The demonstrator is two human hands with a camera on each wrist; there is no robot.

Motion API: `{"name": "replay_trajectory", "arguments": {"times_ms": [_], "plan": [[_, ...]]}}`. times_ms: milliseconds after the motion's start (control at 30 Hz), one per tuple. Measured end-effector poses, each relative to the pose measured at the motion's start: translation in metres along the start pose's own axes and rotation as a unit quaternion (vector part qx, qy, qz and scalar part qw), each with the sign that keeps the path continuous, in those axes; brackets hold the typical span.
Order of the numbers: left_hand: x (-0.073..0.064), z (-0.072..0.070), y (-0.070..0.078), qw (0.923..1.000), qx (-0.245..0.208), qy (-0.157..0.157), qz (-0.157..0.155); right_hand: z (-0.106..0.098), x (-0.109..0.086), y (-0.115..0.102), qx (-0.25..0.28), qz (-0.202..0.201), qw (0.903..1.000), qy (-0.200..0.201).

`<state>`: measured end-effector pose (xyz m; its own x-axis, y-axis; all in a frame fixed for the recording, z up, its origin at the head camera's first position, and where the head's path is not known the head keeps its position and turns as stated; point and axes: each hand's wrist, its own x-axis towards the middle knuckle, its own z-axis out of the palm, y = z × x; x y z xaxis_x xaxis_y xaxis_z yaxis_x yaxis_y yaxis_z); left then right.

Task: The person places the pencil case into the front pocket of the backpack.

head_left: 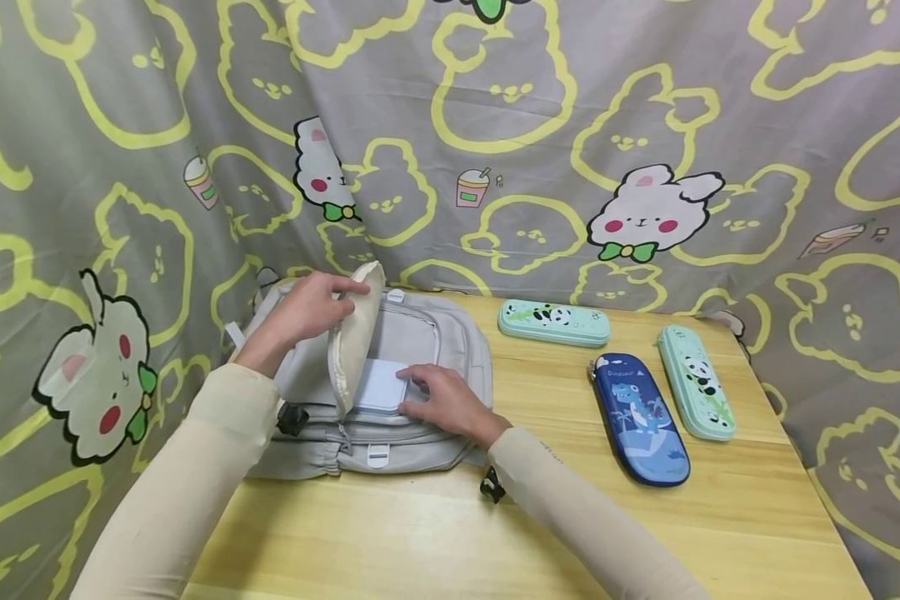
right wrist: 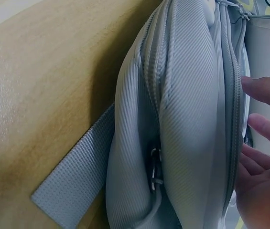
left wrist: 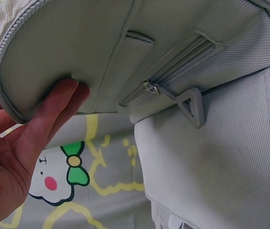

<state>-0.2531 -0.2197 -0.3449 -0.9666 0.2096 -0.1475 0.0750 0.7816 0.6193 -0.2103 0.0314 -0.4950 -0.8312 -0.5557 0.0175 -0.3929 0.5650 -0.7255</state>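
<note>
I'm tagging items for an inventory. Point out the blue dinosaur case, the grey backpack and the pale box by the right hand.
Blue dinosaur case [head_left: 642, 419], head view: middle of its printed front.
Grey backpack [right wrist: 192, 119], right wrist view: ribbed side fabric.
Pale box [head_left: 378, 385], head view: its top face.

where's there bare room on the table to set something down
Bare: the table front between left sleeve and right sleeve, before the backpack; the strip between backpack and blue case; the near right corner beyond the right sleeve. Crowded: back right, where that case and two mint cases cluster.
</note>
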Motion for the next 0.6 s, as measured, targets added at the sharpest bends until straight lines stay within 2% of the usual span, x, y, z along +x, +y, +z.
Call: {"name": "replay_trajectory", "arguments": {"times_ms": [233, 600], "plan": [[0.0013, -0.0004, -0.0006, 1.0000, 0.003, 0.001, -0.005, -0.0011, 0.0006, 0.0009, -0.009, 0.007, 0.9999, -0.001], [0.0023, 0.0000, -0.0022, 1.0000, -0.002, 0.004, 0.002, 0.0040, -0.0003, 0.0007, -0.003, -0.018, 0.9997, 0.014]]}}
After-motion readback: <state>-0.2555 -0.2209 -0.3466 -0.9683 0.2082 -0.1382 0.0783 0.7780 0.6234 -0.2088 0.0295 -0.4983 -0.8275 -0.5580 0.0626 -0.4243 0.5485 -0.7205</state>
